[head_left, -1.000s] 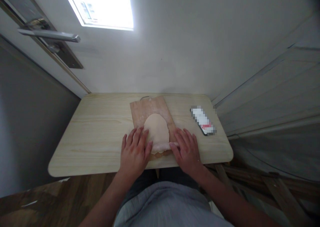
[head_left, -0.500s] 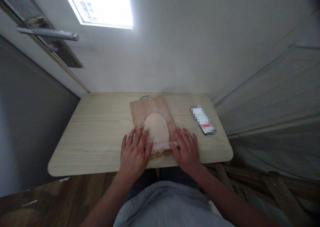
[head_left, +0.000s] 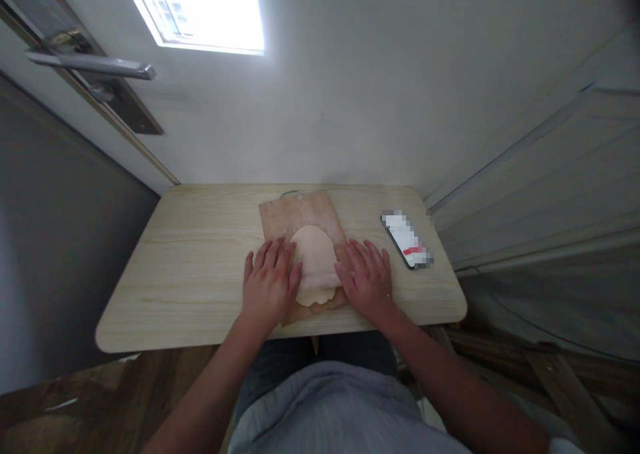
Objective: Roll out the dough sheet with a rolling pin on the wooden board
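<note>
A pale, flat sheet of dough (head_left: 314, 249) lies on a wooden cutting board (head_left: 296, 215), its near edge ragged. Across its lower part rests a short, floury rolling pin (head_left: 320, 280). Over the pin's left end is my left hand (head_left: 270, 274), palm down, thumb along the dough's left side. My right hand (head_left: 367, 274) covers the right end the same way, its thumb touching the pin near the dough's right edge. Both hands press on the pin with fingers reaching forward and slightly curved. The pin's ends are hidden beneath them.
The board lies on a light wood-grain table (head_left: 190, 261) against a white door. A phone (head_left: 406, 239), its screen blurred out, lies to the right of my right hand. A metal door handle (head_left: 93, 64) juts out at the upper left.
Both hands and the rolling pin have moved a little forward, away from my body. More of the dough's ragged near edge now shows behind the pin.
</note>
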A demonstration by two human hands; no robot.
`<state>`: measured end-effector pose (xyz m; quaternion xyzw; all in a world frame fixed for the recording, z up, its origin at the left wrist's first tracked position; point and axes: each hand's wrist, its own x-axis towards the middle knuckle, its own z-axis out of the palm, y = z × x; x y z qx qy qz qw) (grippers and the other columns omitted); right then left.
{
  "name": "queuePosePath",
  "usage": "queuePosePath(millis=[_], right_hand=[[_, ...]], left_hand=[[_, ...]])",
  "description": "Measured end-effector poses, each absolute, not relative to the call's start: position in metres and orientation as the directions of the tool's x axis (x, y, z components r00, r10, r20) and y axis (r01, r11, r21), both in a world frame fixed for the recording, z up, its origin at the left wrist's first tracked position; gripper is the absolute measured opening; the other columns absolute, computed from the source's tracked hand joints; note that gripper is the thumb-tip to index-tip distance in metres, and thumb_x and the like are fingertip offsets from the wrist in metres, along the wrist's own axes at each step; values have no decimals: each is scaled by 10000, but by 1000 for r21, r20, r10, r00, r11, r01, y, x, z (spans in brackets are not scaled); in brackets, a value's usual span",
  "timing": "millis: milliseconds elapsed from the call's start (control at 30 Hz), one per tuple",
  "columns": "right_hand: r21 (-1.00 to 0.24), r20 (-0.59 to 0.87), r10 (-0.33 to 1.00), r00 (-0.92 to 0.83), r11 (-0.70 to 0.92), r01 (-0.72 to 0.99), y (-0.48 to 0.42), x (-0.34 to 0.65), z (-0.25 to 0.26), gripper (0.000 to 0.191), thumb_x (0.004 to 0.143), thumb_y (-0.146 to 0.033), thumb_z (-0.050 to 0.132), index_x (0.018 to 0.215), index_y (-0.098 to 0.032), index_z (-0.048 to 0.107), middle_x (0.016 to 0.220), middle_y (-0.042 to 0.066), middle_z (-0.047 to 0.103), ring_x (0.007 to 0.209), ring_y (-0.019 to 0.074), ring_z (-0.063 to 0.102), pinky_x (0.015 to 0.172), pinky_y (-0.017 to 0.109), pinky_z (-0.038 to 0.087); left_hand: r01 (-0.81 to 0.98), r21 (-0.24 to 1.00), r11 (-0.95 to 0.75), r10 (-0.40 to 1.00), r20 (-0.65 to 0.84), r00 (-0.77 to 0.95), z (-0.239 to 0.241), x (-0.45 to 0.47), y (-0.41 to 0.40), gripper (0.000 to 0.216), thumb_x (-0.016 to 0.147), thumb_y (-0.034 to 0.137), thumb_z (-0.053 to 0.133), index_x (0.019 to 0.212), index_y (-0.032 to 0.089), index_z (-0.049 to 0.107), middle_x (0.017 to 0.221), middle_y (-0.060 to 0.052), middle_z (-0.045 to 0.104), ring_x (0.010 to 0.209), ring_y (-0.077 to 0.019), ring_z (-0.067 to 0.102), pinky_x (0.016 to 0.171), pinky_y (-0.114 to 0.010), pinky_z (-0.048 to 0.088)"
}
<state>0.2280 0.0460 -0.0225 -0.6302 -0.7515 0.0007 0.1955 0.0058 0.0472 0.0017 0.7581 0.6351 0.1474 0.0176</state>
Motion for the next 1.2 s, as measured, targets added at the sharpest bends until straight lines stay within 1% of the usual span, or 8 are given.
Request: queuePosePath(millis=[100,200,300,500,667,967,1100,1200], right_hand=[[-227,298,949,-104,176,958,57,224,-22,488,1020,-477,433,1390,-198,582,1448,92,592,1373,326,450,1174,542,222],[-204,280,955,-98,159,966,66,222,-20,486,1019,-474,434,1401,-209,575,1455,101,583,1374,327,449,1168,555,227],[-194,248,963,-109,159,968,73,222,-17,488,1016,-476,431,1410,-223,567,1474,94,565,1380,340,437,1163,581,221],[-194,195,974,-111,149,970,88,222,-12,518,1003,-496,443,1439,-233,536,1505,93,533,1390,356,412,1150,610,227],[-191,163,981,-105,136,972,104,220,-7,525,1004,-508,445,1442,-232,532,1487,108,549,1369,341,434,1134,570,265],[-224,146,983,-109,140,964,129,219,-11,512,996,-502,465,1399,-202,568,1432,120,594,1306,304,494,1101,464,316],[-243,143,983,-118,150,958,132,220,-13,526,987,-516,495,1403,-202,563,1417,111,606,1293,303,506,1092,447,335],[-235,162,978,-129,165,958,129,221,-15,532,989,-519,492,1405,-194,561,1413,123,606,1279,309,516,1086,454,342]], left_hand=[[957,223,-183,973,180,144,3,5,58,450,1011,415,410,1389,222,560,1516,-102,529,1407,-320,447,1159,-593,332],[958,228,-174,977,165,138,5,6,67,462,1013,424,392,1401,232,552,1512,-106,531,1415,-322,435,1173,-639,285],[958,232,-170,979,150,138,5,5,74,468,1016,429,373,1415,251,542,1527,-102,514,1431,-317,413,1183,-657,254],[960,226,-167,983,119,143,3,2,89,471,1024,439,340,1417,261,530,1531,-100,503,1440,-320,394,1166,-676,271],[961,232,-151,986,102,130,4,1,102,466,1023,446,343,1393,244,541,1528,-117,498,1429,-329,400,1148,-689,292],[961,245,-131,987,124,103,5,-1,120,442,1025,447,350,1328,223,579,1483,-124,536,1371,-328,459,1145,-657,305],[961,244,-132,986,131,102,4,-1,122,446,1024,451,352,1324,219,586,1471,-129,548,1360,-323,470,1147,-626,313],[960,245,-135,985,138,103,3,-2,119,457,1021,463,351,1330,221,587,1469,-137,547,1362,-323,472,1145,-632,311]])
